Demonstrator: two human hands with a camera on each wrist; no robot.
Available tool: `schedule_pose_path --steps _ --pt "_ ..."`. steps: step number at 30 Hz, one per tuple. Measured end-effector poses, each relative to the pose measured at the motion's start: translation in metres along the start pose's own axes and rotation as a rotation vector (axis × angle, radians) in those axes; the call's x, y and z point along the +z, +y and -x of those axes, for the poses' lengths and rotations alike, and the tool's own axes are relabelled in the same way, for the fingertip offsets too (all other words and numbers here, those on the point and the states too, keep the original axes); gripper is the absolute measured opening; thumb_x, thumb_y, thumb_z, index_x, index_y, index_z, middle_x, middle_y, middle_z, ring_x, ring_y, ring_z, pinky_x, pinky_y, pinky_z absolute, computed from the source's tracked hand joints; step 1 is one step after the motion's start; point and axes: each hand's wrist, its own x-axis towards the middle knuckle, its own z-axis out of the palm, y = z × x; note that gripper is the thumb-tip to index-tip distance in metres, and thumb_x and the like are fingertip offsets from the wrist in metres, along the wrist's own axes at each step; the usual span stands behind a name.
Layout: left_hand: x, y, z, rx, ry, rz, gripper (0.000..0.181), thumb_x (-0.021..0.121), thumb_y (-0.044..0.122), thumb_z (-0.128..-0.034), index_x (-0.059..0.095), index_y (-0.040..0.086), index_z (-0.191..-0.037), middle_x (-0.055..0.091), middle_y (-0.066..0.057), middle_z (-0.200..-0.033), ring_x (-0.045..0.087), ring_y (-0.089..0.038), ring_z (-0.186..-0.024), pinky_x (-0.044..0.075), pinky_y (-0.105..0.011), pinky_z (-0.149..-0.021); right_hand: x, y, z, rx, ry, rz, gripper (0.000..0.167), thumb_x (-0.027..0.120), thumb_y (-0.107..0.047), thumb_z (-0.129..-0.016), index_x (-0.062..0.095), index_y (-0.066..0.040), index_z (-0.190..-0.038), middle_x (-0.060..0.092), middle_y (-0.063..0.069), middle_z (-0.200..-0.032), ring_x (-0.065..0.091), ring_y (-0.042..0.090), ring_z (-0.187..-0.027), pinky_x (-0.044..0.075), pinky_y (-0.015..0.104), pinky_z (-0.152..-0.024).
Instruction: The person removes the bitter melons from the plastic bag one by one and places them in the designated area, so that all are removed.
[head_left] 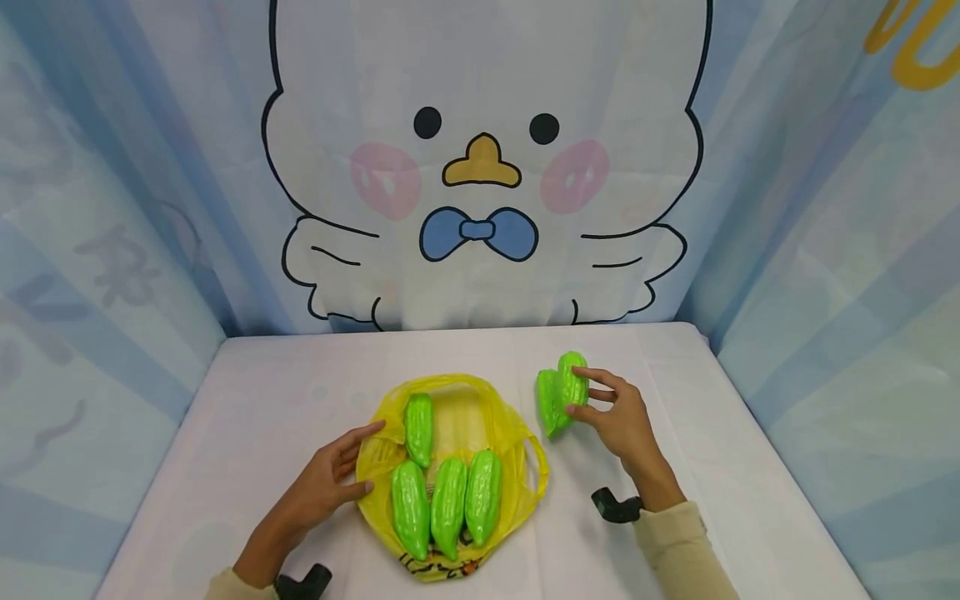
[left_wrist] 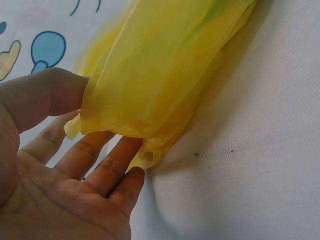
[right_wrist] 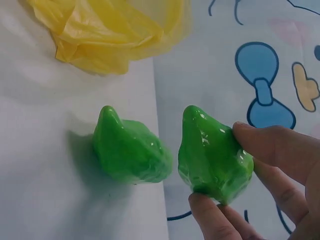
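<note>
A yellow plastic bag (head_left: pixel 528 467) lies on the table with its mouth spread, and several green, bumpy bitter melons (head_left: pixel 483 497) rest inside it. At its left rim, my left hand (head_left: pixel 327 479) holds the bag's edge (left_wrist: pixel 145 75) between thumb and fingers. Right of the bag, my right hand (head_left: pixel 617 417) pinches one bitter melon (right_wrist: pixel 212 155) between thumb and fingertips, raised off the table. Another bitter melon (right_wrist: pixel 131 152) lies on the table just left of the held one in the head view. In the left wrist view the bag's contents are mostly hidden by its film.
The white-covered table (head_left: pixel 285 392) ends at a back curtain (head_left: pixel 480 283) printed with a cartoon face and bow tie. Blue curtains (head_left: pixel 97 275) stand along both sides. A handle loop (head_left: pixel 536 483) of the bag sticks out on its right.
</note>
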Motion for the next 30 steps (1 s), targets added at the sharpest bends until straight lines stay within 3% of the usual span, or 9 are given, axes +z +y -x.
schedule_pose_path --steps 13,30 --pt "-0.001 0.0 0.0 -0.012 0.006 0.012 0.085 0.077 0.002 -0.0931 0.038 0.019 -0.166 0.025 -0.016 -0.177 0.034 -0.043 -0.159 0.034 -0.058 -0.129 -0.013 0.016 -0.003 0.047 0.022 -0.001 0.063 0.084 -0.012 -0.091 0.063 -0.027 -0.148 0.046 0.01 -0.165 0.054 0.037 -0.142 0.062 0.046 -0.103" --pt "0.001 0.0 0.0 -0.029 0.02 0.004 0.082 0.074 -0.002 -0.0939 0.039 0.02 -0.165 0.029 -0.017 -0.175 0.035 -0.043 -0.159 0.035 -0.059 -0.128 -0.014 0.042 -0.009 0.086 0.027 -0.003 0.064 0.081 -0.007 -0.091 0.062 -0.022 -0.149 0.045 0.015 -0.165 0.052 0.041 -0.142 0.057 0.053 -0.107"
